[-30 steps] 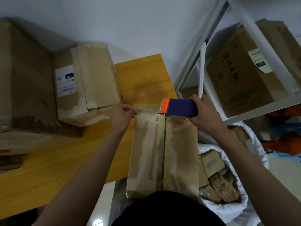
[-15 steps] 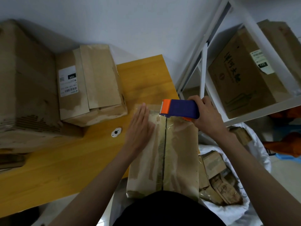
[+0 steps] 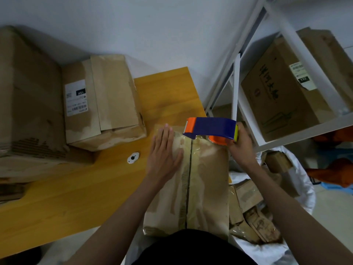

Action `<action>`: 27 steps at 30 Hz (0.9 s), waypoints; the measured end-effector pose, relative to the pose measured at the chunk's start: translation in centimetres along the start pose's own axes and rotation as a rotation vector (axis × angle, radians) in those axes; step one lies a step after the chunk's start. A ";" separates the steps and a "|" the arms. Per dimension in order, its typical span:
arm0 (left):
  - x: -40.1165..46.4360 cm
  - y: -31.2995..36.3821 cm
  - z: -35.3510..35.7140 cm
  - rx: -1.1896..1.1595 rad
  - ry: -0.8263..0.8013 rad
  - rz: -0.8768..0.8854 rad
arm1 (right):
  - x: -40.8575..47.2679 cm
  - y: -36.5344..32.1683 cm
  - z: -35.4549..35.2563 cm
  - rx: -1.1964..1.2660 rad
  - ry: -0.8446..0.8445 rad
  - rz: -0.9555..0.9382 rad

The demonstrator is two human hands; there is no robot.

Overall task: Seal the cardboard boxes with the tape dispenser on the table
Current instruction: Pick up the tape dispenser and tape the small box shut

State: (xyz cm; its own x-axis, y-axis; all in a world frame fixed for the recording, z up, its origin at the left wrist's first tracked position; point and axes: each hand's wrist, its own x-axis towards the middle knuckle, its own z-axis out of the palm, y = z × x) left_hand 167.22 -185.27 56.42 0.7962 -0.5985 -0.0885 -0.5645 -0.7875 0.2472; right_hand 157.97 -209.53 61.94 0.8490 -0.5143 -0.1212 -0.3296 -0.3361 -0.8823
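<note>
Cardboard box (image 3: 200,180), long and flat: lies at the right end of the wooden table (image 3: 57,197), near end against my body, clear tape along its centre seam. My left hand (image 3: 164,152) lies flat on its top, fingers straight. Tape dispenser (image 3: 211,128), blue and orange: gripped in my right hand (image 3: 239,145), above the box's far end. Labelled box (image 3: 101,100): far left on the table.

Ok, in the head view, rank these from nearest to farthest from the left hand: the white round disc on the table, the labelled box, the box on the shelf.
1. White round disc, just left of the left hand on the table.
2. Labelled box, farther back and left.
3. Box on the shelf, far off to the right.
</note>
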 end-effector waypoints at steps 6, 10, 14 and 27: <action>2.0 -2.1 -0.5 -0.005 -0.026 0.152 | -1.7 0.6 -0.1 -0.007 0.006 -0.015; 1.9 -2.3 -0.5 0.039 -0.039 0.194 | -2.8 1.1 -0.3 -0.009 0.004 0.000; 2.0 -2.1 -0.6 0.080 -0.046 0.170 | -2.5 1.5 -1.3 -0.079 0.022 -0.010; 2.0 -1.3 -1.3 0.140 -0.080 0.194 | -4.5 2.5 -4.4 -0.126 0.201 0.023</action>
State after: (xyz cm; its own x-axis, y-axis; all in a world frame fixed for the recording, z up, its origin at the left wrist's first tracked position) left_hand 169.84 -185.19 57.20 0.6535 -0.7457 -0.1300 -0.7341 -0.6662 0.1313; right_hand 151.53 -211.51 62.24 0.7459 -0.6651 -0.0364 -0.4070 -0.4118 -0.8153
